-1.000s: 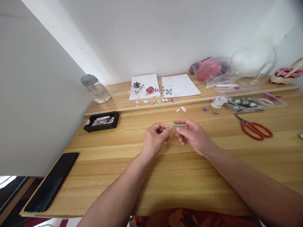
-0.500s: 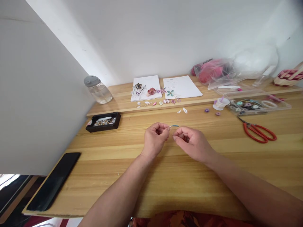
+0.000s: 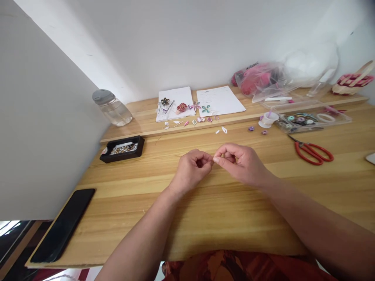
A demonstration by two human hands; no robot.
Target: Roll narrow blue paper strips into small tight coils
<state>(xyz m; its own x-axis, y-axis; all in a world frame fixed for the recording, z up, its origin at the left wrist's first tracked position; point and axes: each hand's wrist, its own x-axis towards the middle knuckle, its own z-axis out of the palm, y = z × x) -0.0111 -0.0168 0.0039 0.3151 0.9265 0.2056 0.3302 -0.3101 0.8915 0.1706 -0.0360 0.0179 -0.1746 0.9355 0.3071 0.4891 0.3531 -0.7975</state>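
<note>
My left hand (image 3: 191, 168) is closed in a pinch above the middle of the wooden table (image 3: 222, 218). Against its fingertips, my right hand (image 3: 243, 163) pinches with thumb and forefinger. A small blue petal-like piece showed in the left fingers half a second ago; the fingertips now cover it. What the right fingers grip is too small to make out. Beyond the hands lie two small white petals (image 3: 224, 130). A row of loose petals (image 3: 200, 119) lines the edge of the raised shelf, near a red flower (image 3: 182, 107) and a green flower (image 3: 206, 109).
Red-handled scissors (image 3: 313, 153) lie at right, near a white spool (image 3: 268, 119) and a clear box of supplies (image 3: 310, 120). At left are a black tray of beads (image 3: 123, 150), a water bottle (image 3: 113, 108) and a phone (image 3: 63, 225). Paper sheets (image 3: 221, 100) rest on the shelf.
My right hand has moved to meet the left, its fingers closing into a pinch at the left fingertips. The blue piece has gone out of sight. The view has shifted slightly right.
</note>
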